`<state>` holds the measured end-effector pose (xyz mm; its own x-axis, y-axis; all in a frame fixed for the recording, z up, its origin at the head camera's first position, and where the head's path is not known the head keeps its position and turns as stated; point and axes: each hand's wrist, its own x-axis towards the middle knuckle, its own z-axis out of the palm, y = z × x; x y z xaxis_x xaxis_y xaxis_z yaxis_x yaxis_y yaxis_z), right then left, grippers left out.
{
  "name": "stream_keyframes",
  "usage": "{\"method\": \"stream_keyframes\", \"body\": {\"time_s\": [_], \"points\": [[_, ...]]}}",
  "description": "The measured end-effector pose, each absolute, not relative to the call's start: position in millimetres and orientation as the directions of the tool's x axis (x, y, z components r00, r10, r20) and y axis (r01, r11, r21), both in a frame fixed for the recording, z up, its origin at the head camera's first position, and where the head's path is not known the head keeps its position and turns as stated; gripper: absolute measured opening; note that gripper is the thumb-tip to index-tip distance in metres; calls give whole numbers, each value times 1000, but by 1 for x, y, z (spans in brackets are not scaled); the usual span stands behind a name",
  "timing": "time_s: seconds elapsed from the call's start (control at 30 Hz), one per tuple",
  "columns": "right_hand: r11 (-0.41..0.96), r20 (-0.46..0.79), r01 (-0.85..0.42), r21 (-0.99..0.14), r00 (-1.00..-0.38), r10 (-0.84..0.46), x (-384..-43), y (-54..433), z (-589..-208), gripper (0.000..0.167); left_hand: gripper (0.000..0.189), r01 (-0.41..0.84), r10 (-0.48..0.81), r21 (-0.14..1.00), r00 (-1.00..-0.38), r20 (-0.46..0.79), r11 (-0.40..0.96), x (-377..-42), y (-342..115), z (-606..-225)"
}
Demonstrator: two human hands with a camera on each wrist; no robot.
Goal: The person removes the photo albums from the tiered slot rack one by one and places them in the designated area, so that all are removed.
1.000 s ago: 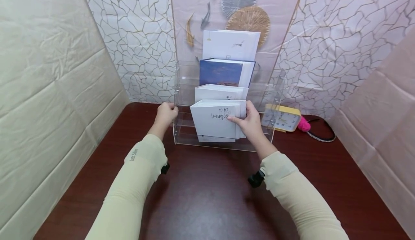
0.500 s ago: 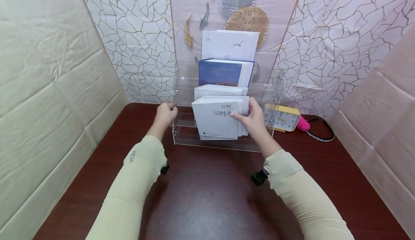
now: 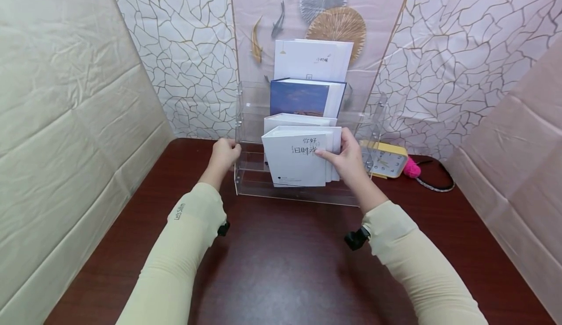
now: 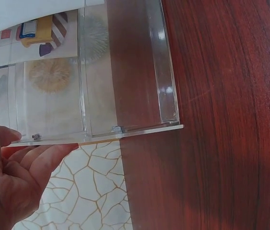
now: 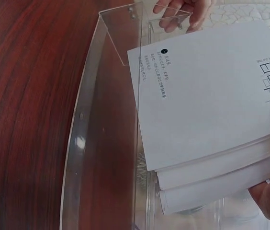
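A clear acrylic tiered rack (image 3: 252,188) stands on the table. My left hand (image 3: 225,154) pinches its left side panel, thumb on one face and fingers on the other, as the left wrist view shows. My right hand (image 3: 349,156) grips a thick white hardcover book (image 3: 298,166) by its right edge, thumb on the front cover and fingers behind. Dark Chinese characters mark this cover. The book is upright at the front of the rack, its lower edge above the rack's front base. In the right wrist view, its cover (image 5: 197,105) stands slightly apart from the pages.
Behind it on the rack stand another white book (image 3: 274,119), a blue-covered book (image 3: 298,98) and a tall white book (image 3: 303,64). To the right are a yellow alarm clock (image 3: 388,161), a pink pom-pom (image 3: 411,168) and a dark band (image 3: 434,188). Fabric walls enclose the table.
The white book in my right hand has risen a little and shifted right, away from the rack's front base. My left hand keeps its hold on the side panel.
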<state>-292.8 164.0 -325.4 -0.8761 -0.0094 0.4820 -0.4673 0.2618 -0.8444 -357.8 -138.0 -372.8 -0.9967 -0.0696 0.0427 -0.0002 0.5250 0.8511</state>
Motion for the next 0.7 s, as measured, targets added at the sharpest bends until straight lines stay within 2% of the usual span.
{"method": "stream_keyframes", "body": {"time_s": [0.37,0.7], "points": [[262,476,-468,-844,-879,-37,-308,175,-333,48,39,-2,-64,845,-997,38,535,-356,-137,-372],[166,474,-471,-866,-880,-23,-290,175,-306,44,39,1,-63,852,-997,40,523,-359,-139,-374]]}}
